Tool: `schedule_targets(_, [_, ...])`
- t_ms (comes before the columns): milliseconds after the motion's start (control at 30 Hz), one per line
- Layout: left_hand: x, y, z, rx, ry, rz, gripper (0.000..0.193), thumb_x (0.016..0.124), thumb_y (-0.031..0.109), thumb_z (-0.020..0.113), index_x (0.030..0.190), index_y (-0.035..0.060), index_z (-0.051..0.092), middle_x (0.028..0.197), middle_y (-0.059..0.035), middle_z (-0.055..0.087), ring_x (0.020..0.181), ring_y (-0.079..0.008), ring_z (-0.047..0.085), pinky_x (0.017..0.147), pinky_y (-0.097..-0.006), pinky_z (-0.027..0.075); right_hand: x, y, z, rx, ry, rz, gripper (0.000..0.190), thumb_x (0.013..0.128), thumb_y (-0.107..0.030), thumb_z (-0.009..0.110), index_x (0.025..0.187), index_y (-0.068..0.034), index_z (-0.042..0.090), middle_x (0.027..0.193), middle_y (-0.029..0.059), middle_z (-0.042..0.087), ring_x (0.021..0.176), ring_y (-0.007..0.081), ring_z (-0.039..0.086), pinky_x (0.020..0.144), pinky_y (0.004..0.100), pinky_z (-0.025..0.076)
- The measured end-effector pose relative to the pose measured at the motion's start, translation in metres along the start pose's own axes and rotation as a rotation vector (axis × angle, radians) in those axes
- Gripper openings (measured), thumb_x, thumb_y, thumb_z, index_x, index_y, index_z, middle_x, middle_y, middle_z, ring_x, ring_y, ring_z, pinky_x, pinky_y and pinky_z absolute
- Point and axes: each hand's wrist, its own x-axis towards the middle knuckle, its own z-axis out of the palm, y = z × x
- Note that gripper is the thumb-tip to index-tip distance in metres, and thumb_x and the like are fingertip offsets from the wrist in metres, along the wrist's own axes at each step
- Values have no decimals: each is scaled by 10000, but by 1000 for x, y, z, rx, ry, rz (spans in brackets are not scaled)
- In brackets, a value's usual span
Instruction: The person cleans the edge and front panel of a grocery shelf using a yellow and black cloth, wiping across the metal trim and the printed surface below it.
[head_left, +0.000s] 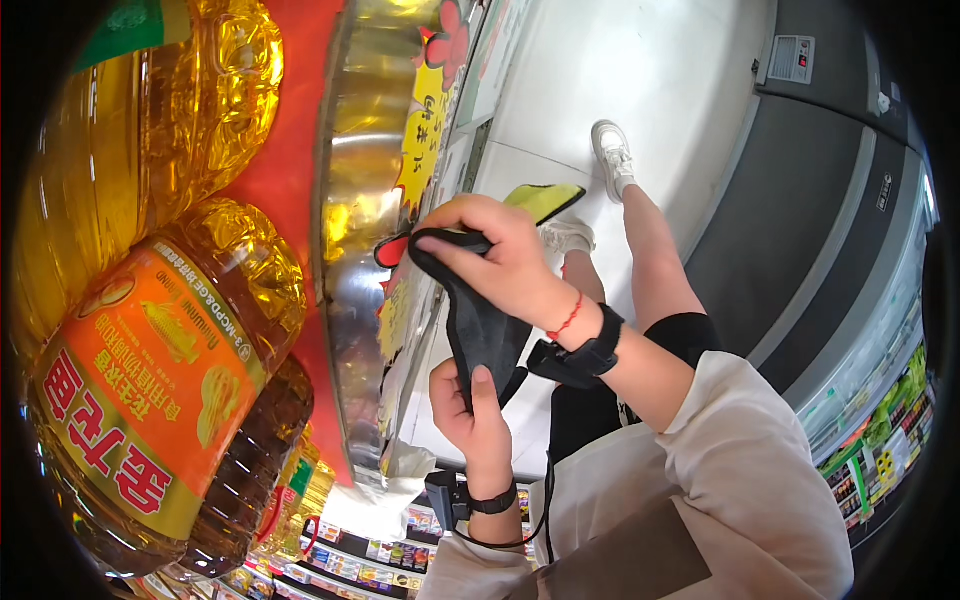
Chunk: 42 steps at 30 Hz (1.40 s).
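Observation:
My right hand (495, 259) pinches a folded dark grey cloth (487, 330) between thumb and fingers at its upper end. A yellow-green part with black edging (547, 199) shows beyond that hand and seems to belong to the same cloth. Lower down, my left hand (472, 420) grips the cloth's bottom end, its thumb on the near face. The cloth hangs bent between both hands, beside the shiny metal edge of a display stand (360, 247). Black straps with small devices sit on both wrists.
Large bottles of cooking oil (150, 375) stand on the red display surface (289, 172) at left. Yellow price signs (424, 142) are fixed along its edge. A white bag (382, 495) is below. Grey chest freezers (787, 195) line the right side. Stocked shelves (375, 562) show at the bottom.

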Motion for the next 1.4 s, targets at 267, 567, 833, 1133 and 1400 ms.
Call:
schedule_targets(267, [-4, 4, 3, 18, 28, 5, 171, 878, 107, 579, 981, -7, 502, 902, -42, 554, 782, -83, 503, 720, -208, 408, -25, -9, 29, -167, 162, 5, 362, 740, -19, 681, 1096, -66, 640, 717, 102, 576, 611, 218, 548, 570, 286, 432])
schedule_targets(567, [1, 6, 0, 6, 38, 18, 194, 882, 121, 577, 997, -12, 496, 926, -49, 553, 808, -91, 516, 748, -218, 422, -14, -2, 35, -40, 338, 34, 244, 767, 0, 673, 1009, -21, 649, 770, 71, 638, 645, 137, 586, 590, 237, 449])
schedule_targets(833, [0, 9, 1, -14, 54, -1, 190, 882, 119, 574, 996, -10, 493, 935, -50, 552, 814, -90, 513, 745, -221, 421, -13, -10, 53, 735, 385, 504, 122, 846, -71, 640, 846, -24, 527, 735, 37, 624, 619, 70, 574, 531, 203, 446])
schedule_targets(1133, [8, 13, -3, 1, 67, 21, 195, 878, 118, 579, 994, -11, 489, 931, -45, 534, 804, -86, 499, 725, -213, 414, -10, -7, 60, 505, 459, 414, 226, 844, -90, 649, 759, -54, 442, 646, -23, 528, 599, 30, 463, 514, 198, 385])
schedule_targets(1400, [11, 11, -12, 52, 60, 37, 194, 875, 125, 587, 980, -10, 496, 890, -35, 536, 790, -79, 496, 709, -209, 409, -8, 2, 62, 424, 478, 305, 269, 820, -106, 677, 735, -50, 428, 640, -28, 457, 619, 42, 403, 534, 217, 361])
